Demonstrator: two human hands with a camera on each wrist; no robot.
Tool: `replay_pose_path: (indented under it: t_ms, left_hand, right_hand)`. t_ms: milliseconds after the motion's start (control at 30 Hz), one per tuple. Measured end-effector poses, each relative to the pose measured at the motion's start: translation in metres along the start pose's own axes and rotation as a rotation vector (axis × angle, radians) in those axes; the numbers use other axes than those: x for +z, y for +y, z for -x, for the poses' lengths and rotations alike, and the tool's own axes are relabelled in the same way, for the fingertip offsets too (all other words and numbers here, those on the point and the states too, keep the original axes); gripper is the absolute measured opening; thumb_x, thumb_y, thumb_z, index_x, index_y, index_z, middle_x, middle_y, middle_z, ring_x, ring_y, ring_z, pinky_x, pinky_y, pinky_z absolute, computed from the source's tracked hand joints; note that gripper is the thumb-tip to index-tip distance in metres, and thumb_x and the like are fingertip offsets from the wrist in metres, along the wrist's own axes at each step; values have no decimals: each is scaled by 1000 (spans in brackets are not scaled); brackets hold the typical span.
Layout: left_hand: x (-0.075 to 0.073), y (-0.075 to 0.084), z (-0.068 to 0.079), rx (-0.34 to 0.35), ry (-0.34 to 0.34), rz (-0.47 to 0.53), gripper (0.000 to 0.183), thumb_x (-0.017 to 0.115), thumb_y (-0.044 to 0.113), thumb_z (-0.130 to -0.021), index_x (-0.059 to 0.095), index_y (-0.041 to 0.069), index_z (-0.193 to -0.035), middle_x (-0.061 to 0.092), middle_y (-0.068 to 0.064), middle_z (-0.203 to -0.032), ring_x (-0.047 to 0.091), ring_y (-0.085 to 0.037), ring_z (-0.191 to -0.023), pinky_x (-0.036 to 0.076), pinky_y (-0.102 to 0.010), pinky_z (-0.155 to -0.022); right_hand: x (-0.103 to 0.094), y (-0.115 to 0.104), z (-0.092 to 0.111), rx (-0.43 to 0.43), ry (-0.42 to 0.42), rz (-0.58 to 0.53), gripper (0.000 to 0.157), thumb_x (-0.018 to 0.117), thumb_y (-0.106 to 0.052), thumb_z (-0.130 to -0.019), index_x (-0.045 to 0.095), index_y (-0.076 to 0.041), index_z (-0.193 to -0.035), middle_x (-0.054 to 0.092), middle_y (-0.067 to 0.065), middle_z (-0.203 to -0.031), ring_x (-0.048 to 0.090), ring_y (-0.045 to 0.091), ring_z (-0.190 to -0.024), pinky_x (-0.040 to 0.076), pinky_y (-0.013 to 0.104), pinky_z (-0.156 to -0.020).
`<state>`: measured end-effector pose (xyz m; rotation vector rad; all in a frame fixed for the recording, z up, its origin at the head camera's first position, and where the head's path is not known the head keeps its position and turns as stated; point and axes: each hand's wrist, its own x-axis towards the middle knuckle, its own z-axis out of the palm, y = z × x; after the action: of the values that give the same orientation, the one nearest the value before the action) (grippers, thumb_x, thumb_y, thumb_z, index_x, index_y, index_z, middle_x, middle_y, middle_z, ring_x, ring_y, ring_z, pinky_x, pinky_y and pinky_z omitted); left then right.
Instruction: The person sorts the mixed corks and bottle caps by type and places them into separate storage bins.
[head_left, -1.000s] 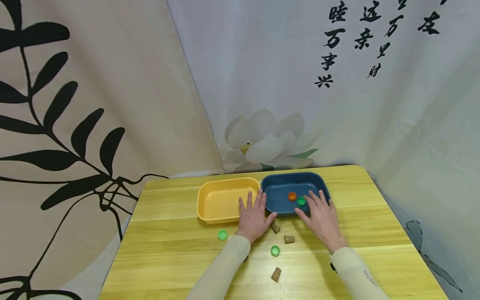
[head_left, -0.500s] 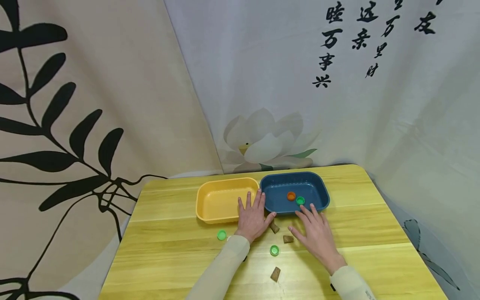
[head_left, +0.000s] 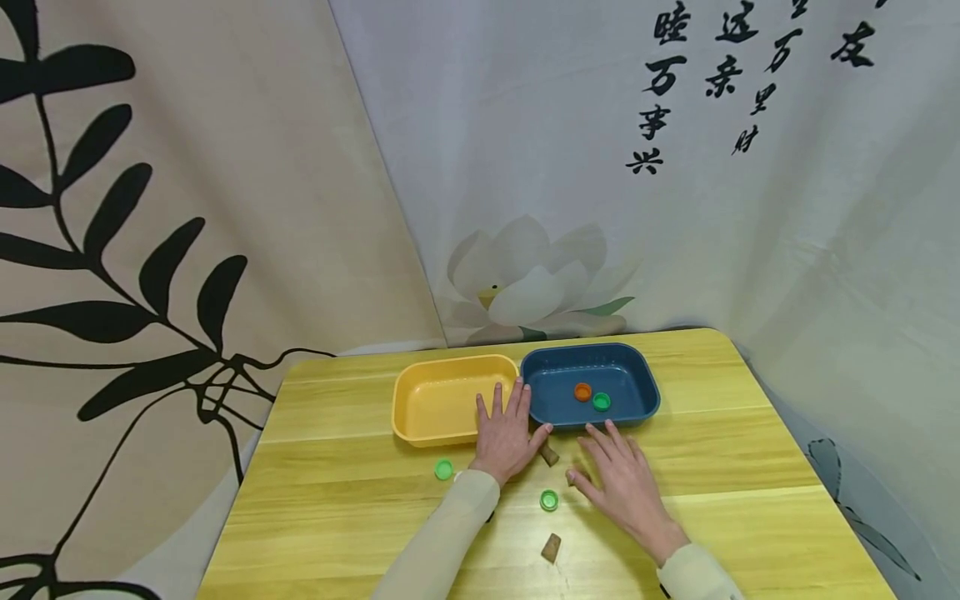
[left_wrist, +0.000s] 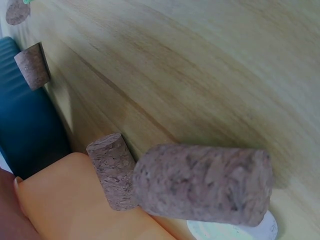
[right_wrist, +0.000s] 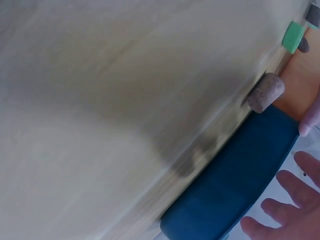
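Observation:
My left hand (head_left: 506, 437) lies with straight fingers across the right end of the yellow tray (head_left: 431, 400), fingertips right by the neighbouring blue tray (head_left: 551, 379). In front of the blue tray, my right hand (head_left: 621, 483) hovers palm down, fingers spread and holding nothing. Inside the blue tray are an orange bottle cap (head_left: 582, 392) and a green bottle cap (head_left: 602, 402). One cork (head_left: 550, 455) lies near my left thumb, and another is mostly hidden under my right hand. The left wrist view shows a large cork (left_wrist: 205, 185) close up, partly covering a white disc (left_wrist: 235, 229).
A light green cap (head_left: 443, 469) lies left of my left wrist. Between my forearms are a green cap (head_left: 549, 500) and a cork (head_left: 551, 548) nearer the front. A printed cloth backdrop (head_left: 540, 167) stands behind the wooden table (head_left: 337, 500).
My right hand has drawn back from over the blue tray toward the front and left, now covering a cork on the table. My left hand has stayed in place.

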<state>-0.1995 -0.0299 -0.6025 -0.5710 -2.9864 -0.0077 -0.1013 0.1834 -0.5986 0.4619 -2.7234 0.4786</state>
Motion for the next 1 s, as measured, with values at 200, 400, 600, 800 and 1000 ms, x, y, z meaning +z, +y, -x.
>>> replay_pose_path:
  t_ms: [200,400,600,800,1000]
  left_hand:
    - [0,0,0,-2,-3,0,84,26,72,-103,29,16,-165,21,-3,-172,24,-39,-155,18,-69,-120]
    - [0,0,0,2,5,-9,84,25,73,-103,29,16,-165,21,-3,-172,24,-39,-155,19,-69,-120]
    - [0,0,-1,-2,1,4,83,29,72,-103,29,16,-165,21,-3,-172,24,-39,-155,18,-69,-120]
    - [0,0,-1,-2,12,5,83,30,71,-103,30,15,-165,22,-3,-172,24,-40,-155,18,-69,-120]
    - [1,0,0,2,6,4,84,29,72,-103,30,15,-165,21,-4,-172,25,-40,-154,17,-70,-119]
  right_hand:
    - [2,-4,3,-25,-22,-6,60,74,-52,-92,69,-8,-132,57,16,-148,44,43,-143,40,69,-108]
    - [4,-12,9,-63,-97,-10,61,73,-55,-91,69,-10,-133,57,14,-149,42,43,-145,39,68,-108]
    - [10,-18,14,-120,-120,-32,60,76,-55,-88,72,-12,-129,56,14,-149,42,45,-144,38,71,-107]
    - [16,-22,16,-141,-150,-4,60,72,-62,-88,73,-17,-127,55,12,-151,40,45,-145,37,70,-109]
    - [21,-24,19,-137,-216,0,58,73,-64,-86,74,-20,-125,51,11,-155,36,45,-148,35,72,-109]
